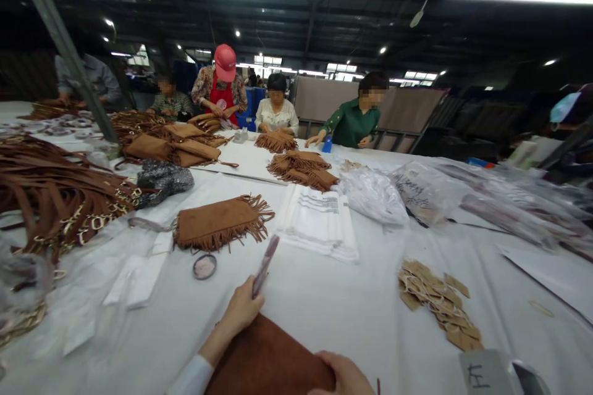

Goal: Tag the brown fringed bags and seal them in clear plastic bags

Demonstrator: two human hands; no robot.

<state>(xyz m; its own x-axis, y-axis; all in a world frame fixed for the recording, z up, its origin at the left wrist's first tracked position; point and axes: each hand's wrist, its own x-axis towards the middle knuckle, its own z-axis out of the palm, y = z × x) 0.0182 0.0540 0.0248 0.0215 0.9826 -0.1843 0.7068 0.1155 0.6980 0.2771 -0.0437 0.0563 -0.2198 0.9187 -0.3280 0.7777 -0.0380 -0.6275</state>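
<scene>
1. The person's left hand (241, 305) was closed around the lower end of a mauve strip (266, 264), which slanted up toward the far side and a little right.
2. The right hand (345, 375) lay at the near edge of the view, fingers bent over the right edge of a brown piece (271, 358). Part of this hand was cut off, so how firmly it gripped could not be told.
3. The brown piece lay near, between the two hands, on the white worktop (361, 308); its near end ran out of view.
4. Beyond the left hand lay a fringed bag (208, 222), its fringe toward the right. A small round dish (204, 266) sat just on the near side of it.
5. Right of the fringed bag was a stack of white sleeves (319, 225), with clear plastic bags (375, 194) to its right.
6. On the right lay a loose heap of tan tags (435, 302); nearer, a grey box (482, 371) with a dark mark sat beside a dark device (530, 378).
7. On the left, brown straps (41, 191) with gold clasps were piled up, and a bundle of dark bubble wrap (164, 182) lay to their right.
8. Farther off, brown bags (173, 148) were heaped at left, and a fringed pile (303, 168) lay near the middle.
9. Co-workers were along the far side, one in a red cap (225, 63), another in a green top (352, 123).
</scene>
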